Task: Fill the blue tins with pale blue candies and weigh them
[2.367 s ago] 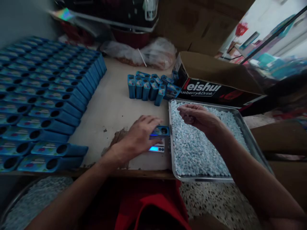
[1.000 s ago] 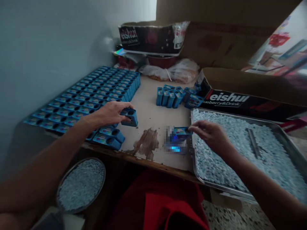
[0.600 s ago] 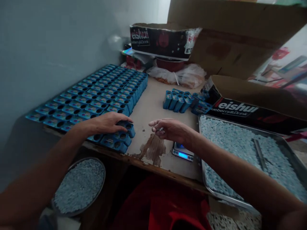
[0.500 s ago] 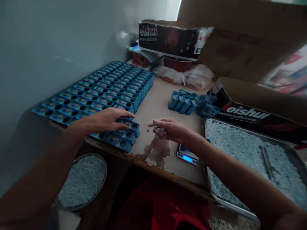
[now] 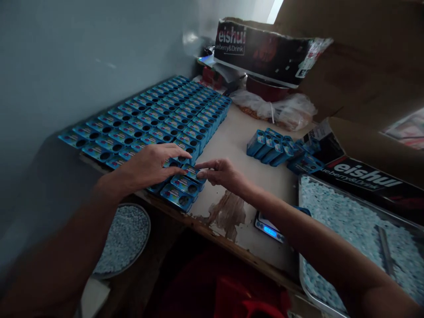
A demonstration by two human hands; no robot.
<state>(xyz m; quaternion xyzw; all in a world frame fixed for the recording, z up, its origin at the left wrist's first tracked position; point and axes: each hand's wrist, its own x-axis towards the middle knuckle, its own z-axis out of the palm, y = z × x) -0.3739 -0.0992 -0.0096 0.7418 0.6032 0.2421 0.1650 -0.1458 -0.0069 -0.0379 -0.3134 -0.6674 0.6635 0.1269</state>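
A: What's hidden or cut off?

B: Right forearm covers part of the small scale (image 5: 270, 229); only its lit blue display and near edge show. The metal tray (image 5: 303, 269) of pale blue tablets runs out of frame at right and near. The round pan (image 5: 124, 238) of similar tablets, below the desk edge at left, is partly behind the left arm. Printed labels on the boxes are too small to read. Dim light, fine detail is soft.

A: Hands?

B: Left hand (image 5: 149, 165) lies flat, fingers spread, palm down on the near rows of blue boxes (image 5: 155, 128), fingertips touching the newest box (image 5: 191, 173). No closed grip on it. Right hand (image 5: 220, 173) is loosely curled, index finger out, tip touching that same box's right end. Can't tell if anything's inside the curled fingers.

A: Where's the box?

B: Near right corner of the big block, just beside its neighbours, lying flat, round hole facing up.

A: Materials, shapes?

B: Boxes are small rectangular glossy blue cases, each with a dark round opening. The desk (image 5: 232, 141) is pale, worn, with a brown peeled patch at the near edge. A second cluster of boxes (image 5: 274, 150) stands on end, farther right. Cardboard carton (image 5: 361, 172) with black printed side behind the tray; crinkled clear plastic bag (image 5: 281, 110) at the far side.
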